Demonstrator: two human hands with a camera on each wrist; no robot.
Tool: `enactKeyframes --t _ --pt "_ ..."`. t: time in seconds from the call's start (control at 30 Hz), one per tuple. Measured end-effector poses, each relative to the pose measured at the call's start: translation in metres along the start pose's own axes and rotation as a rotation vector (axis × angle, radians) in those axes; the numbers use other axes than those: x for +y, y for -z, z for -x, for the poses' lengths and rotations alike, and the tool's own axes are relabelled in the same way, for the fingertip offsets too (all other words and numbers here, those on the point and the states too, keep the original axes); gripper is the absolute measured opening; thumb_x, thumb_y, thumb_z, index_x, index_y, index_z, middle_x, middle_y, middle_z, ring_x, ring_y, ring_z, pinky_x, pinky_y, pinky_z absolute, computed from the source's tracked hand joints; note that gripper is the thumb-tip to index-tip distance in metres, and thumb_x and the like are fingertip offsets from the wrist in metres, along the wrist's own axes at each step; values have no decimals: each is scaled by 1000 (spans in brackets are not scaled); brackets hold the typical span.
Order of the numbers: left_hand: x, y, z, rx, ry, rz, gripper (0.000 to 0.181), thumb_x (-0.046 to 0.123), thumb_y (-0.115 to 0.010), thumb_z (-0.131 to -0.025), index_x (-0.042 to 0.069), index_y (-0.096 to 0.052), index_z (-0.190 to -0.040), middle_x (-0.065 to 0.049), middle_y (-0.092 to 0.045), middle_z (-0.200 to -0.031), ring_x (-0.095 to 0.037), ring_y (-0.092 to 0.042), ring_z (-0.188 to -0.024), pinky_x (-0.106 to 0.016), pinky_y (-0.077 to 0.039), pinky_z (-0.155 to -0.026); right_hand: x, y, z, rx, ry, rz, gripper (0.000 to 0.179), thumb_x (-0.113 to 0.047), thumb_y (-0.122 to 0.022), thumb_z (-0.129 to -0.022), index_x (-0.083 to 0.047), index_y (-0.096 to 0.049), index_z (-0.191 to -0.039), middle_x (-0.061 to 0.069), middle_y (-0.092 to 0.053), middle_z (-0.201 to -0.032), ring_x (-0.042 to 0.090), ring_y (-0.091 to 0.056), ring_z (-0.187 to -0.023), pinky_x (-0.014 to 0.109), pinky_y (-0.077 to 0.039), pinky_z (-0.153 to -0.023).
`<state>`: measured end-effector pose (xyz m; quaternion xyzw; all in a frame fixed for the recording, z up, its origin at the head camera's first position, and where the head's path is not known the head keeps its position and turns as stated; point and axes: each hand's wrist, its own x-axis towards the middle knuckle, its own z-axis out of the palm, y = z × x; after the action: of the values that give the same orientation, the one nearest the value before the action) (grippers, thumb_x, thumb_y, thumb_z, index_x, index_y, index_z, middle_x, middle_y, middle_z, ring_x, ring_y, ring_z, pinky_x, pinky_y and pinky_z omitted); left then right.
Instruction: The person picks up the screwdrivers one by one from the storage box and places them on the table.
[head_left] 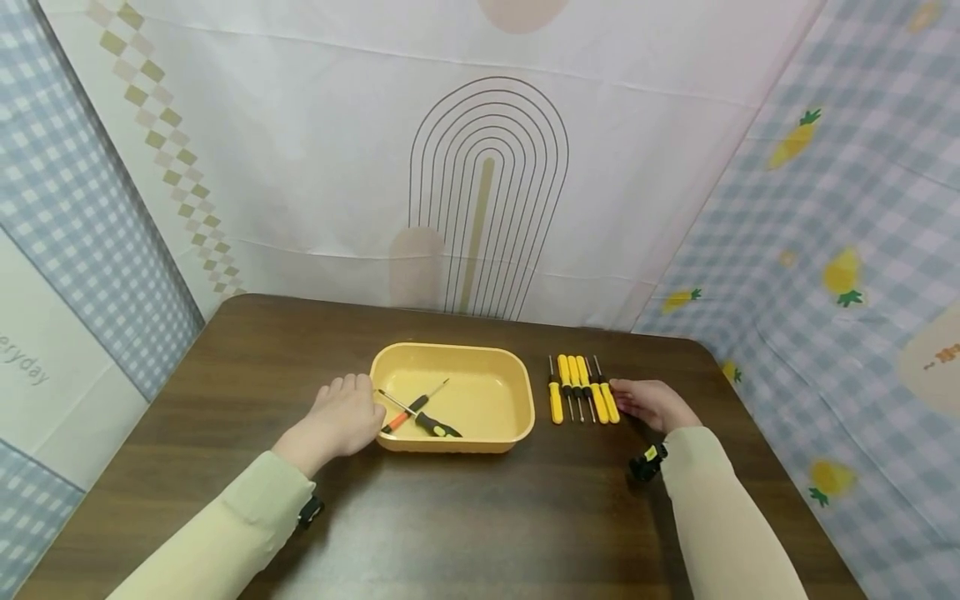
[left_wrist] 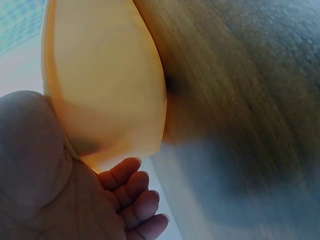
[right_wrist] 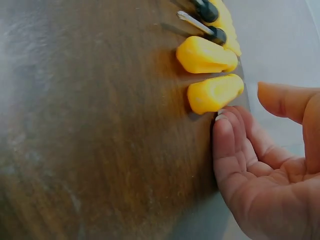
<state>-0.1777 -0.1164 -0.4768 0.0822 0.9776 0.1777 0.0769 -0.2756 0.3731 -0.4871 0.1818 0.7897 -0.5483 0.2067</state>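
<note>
My left hand (head_left: 341,421) grips the left end of a yellow plastic bin (head_left: 450,447). In the left wrist view the thumb lies over the rim and the curled fingers (left_wrist: 145,205) are at the outer wall. Inside the bin two screwdrivers cross: one with an orange-and-black handle (head_left: 395,422), one with a black-and-yellow handle (head_left: 435,427). My right hand (head_left: 654,402) rests at the right end of a row of yellow-handled screwdrivers. Its fingertips come right up to the outermost screwdriver (right_wrist: 215,94), while the thumb (right_wrist: 285,100) stands apart from it.
Several yellow-and-black screwdrivers (head_left: 575,375) lie side by side to the right of the bin, pointing alternately toward and away from me. All stand on a dark brown wooden table (head_left: 480,517). A patterned cloth (head_left: 322,167) hangs behind its far edge.
</note>
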Motion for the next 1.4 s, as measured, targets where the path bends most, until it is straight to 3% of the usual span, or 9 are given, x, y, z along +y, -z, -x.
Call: enactKeyframes --t 0.23,0.4,0.57,0.83,1.0,1.23,1.4 --pt "2 3 0 -11 -4 -8 32 24 -44 -92 -5 -46 -105 -14 -44 -94 -32 -43 -90 -49 -35 -80 2 -1 9 107 36 -17 62 -40 -56 -96 4 -43 -139 14 -55 -122 15 -60 -96 30 -51 -85" --pt "3 4 1 -20 -1 -12 33 25 -44 -92 -5 -46 -105 -15 -44 -94 -32 -43 -90 -50 -35 -81 -5 -9 18 134 125 -5 71 -49 -57 -93 1 -42 -140 20 -48 -134 25 -55 -111 35 -48 -91" --pt "3 4 1 -9 0 -13 32 25 -44 -92 -5 -46 -105 -14 -44 -94 -32 -43 -90 -50 -35 -81 -27 -26 26 92 231 14 76 -54 -59 -89 0 -43 -140 23 -46 -136 36 -50 -121 44 -45 -96" --pt "4 3 1 -7 -3 -14 32 24 -44 -91 -5 -47 -105 -14 -44 -94 -32 -44 -90 -50 -35 -81 -61 -69 40 8 306 50 71 -55 -64 -86 -3 -49 -132 21 -49 -134 39 -51 -119 49 -45 -94" --pt "4 3 3 -3 3 -14 32 24 -45 -91 -5 -47 -105 -15 -45 -94 -33 -44 -90 -50 -35 -81 -73 -93 47 -26 320 54 61 -51 -66 -86 -6 -54 -125 19 -54 -127 39 -54 -114 49 -47 -91" --pt "3 3 3 -3 -5 -11 31 24 -44 -92 -5 -46 -103 -14 -44 -93 -32 -44 -89 -49 -35 -79 -83 -116 51 -72 339 82 59 -53 -68 -84 -8 -56 -122 18 -57 -125 32 -60 -108 38 -52 -83" --pt "2 2 1 -5 -9 -10 31 25 -45 -92 -4 -46 -103 -14 -44 -92 -32 -43 -88 -49 -35 -79 -89 -129 56 -118 357 97 58 -51 -70 -83 -10 -57 -121 15 -58 -122 33 -60 -107 43 -50 -87"
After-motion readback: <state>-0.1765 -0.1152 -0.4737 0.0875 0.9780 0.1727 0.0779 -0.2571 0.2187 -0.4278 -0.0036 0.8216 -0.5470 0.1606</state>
